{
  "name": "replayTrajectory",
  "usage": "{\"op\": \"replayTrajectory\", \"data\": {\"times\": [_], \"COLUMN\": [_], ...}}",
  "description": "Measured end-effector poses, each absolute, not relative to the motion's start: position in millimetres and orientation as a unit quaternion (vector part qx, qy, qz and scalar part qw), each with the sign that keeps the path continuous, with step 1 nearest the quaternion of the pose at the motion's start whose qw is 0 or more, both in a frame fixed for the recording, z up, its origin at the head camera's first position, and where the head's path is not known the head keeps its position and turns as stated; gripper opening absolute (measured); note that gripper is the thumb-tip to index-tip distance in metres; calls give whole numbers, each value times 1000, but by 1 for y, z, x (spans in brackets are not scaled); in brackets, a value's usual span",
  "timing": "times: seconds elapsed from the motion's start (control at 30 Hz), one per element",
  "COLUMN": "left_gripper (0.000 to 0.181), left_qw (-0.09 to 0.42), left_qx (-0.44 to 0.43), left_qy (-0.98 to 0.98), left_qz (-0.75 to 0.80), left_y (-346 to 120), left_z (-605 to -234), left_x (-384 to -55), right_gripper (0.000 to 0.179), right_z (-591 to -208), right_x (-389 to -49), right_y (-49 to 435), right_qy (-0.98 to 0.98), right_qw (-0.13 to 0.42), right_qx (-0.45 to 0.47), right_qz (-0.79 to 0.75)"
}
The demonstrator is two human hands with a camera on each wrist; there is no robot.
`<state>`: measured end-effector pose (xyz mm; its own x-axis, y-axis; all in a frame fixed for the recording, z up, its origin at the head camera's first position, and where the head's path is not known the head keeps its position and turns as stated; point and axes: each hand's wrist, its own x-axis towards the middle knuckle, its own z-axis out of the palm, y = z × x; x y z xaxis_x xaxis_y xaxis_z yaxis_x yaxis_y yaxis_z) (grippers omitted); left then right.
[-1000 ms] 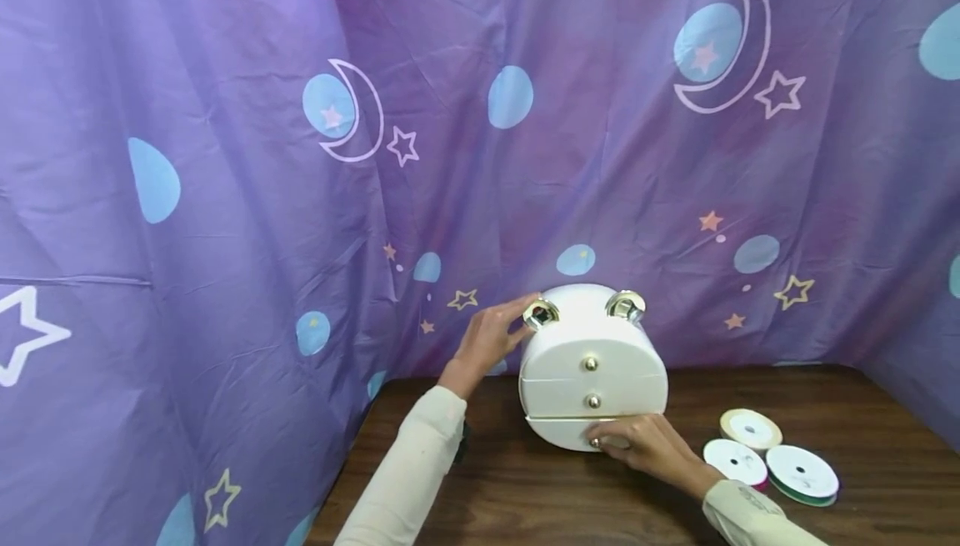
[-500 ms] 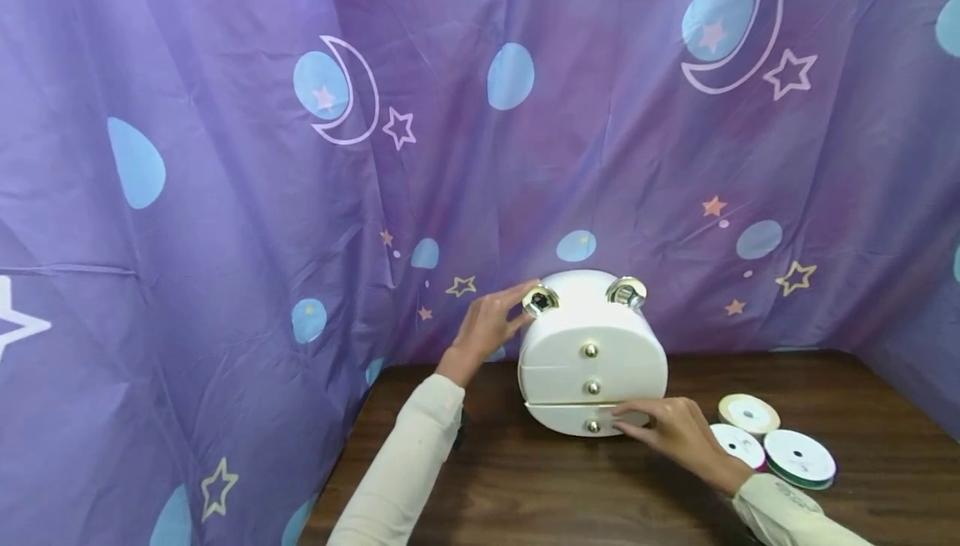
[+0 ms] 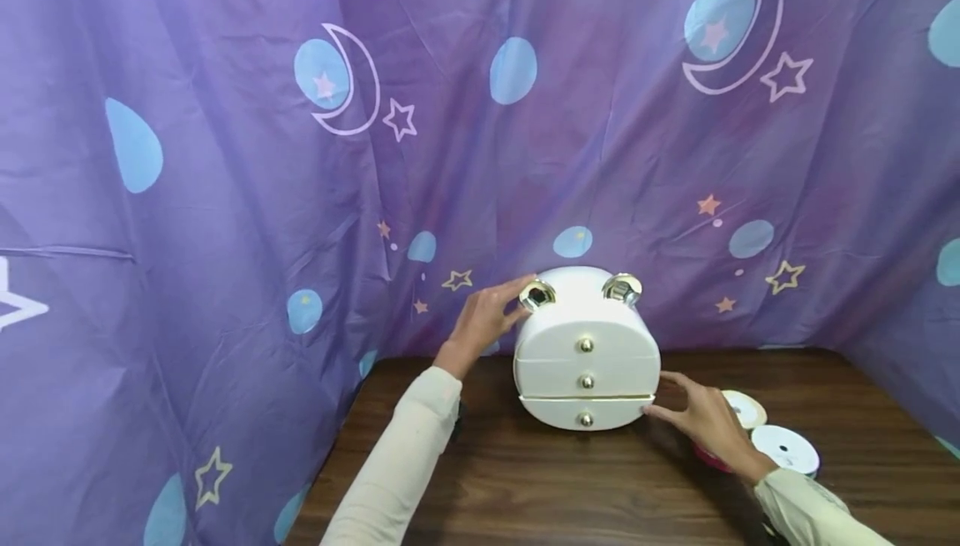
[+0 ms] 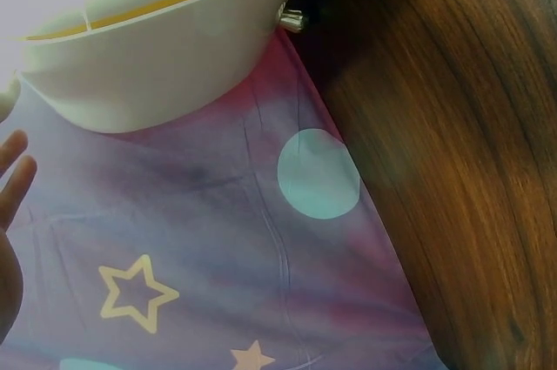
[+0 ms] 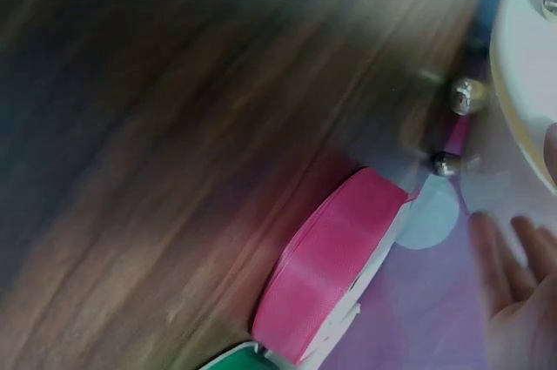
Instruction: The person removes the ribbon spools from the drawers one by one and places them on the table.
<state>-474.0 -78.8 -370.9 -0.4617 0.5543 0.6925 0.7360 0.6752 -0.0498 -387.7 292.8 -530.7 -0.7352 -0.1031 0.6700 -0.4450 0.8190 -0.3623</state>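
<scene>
A white rounded drawer box [image 3: 588, 371] with gold knobs and two gold ear-shaped rings stands on the wooden table. My left hand [image 3: 483, 317] is at its upper left, fingertips and thumb against the left ear [image 3: 537, 295] and side, fingers fairly straight. At the lower right side of the box is my right hand [image 3: 705, 417]. Its thumb and fingers are spread apart, with the tips at or very near the box's edge. The lowest drawer [image 3: 551, 413] has a thin gap along its top. In the right wrist view, the right fingers [image 5: 496, 265] extend beside the white wall.
Ribbon spools lie right of the box, partly behind my right hand: a pink one [image 5: 335, 265], a green one [image 5: 239, 359] and a cream one [image 3: 745, 408]. A purple star-patterned cloth [image 3: 450, 154] hangs behind the table [image 3: 570, 488].
My right hand has let go of the lowest drawer's knob and moved right to the side of the box. My left hand stays at the left ear. The head view has shifted slightly.
</scene>
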Motion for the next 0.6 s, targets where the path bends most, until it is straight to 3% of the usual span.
{"op": "replayTrajectory", "data": {"times": [0.27, 0.43, 0.6], "left_gripper": [61, 62, 73], "left_qw": [350, 336, 290], "left_qx": [-382, -371, -345], "left_qy": [-842, -853, -883], "left_qz": [-150, -149, -134], "left_y": [-73, -77, -92], "left_z": [-381, -384, -390], "left_x": [-475, -475, -470], "right_gripper": [42, 41, 48], "right_z": [-539, -539, -535], "right_x": [-392, -394, -390], "right_y": [296, 295, 296], "right_qy": [-888, -890, -904], "right_qw": [323, 310, 283], "right_qx": [170, 175, 211], "right_qz": [280, 286, 241]}}
